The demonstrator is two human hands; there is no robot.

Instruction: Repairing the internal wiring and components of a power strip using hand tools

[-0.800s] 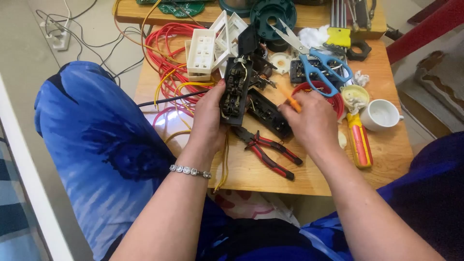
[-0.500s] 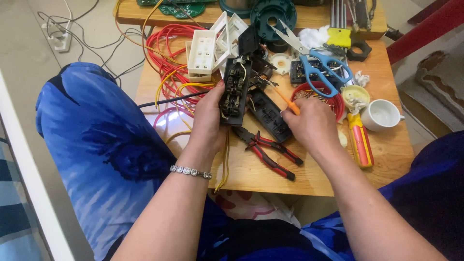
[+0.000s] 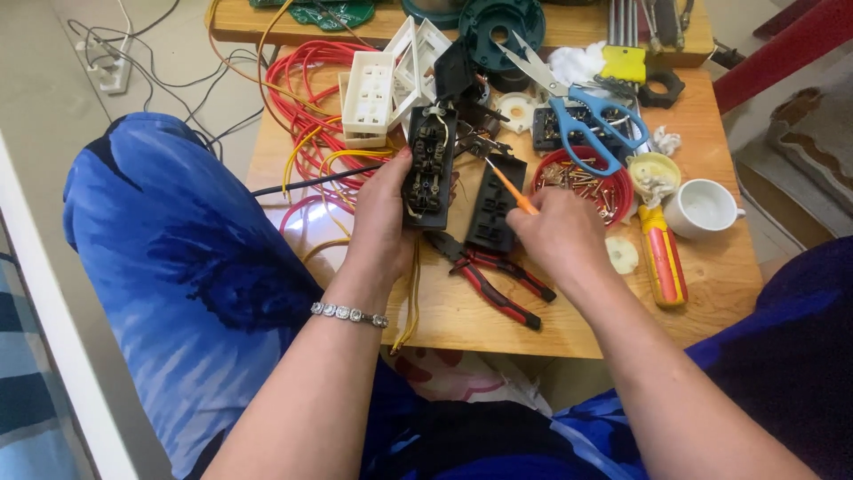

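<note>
My left hand (image 3: 384, 213) grips a black socket block (image 3: 430, 167) with wires trailing from it, held upright over the small wooden table (image 3: 711, 293). My right hand (image 3: 555, 236) holds a thin orange screwdriver (image 3: 509, 188), its tip pointing up and left toward the block without clearly touching it. A second black socket cover (image 3: 494, 206) lies between the two hands. Red-and-black pliers (image 3: 493, 283) lie on the table just below them.
Red and yellow wires (image 3: 311, 116) pile at the table's left, beside white socket frames (image 3: 371, 93). Blue scissors (image 3: 586, 111), a red dish of screws (image 3: 586, 182), a white cup (image 3: 704, 209) and a red-yellow screwdriver (image 3: 662, 258) lie at the right. My blue-clad knee (image 3: 178, 267) is at left.
My right hand has shifted slightly left and down, and the orange screwdriver now shows clearly, angled toward the socket block. My left hand keeps the block in the same place.
</note>
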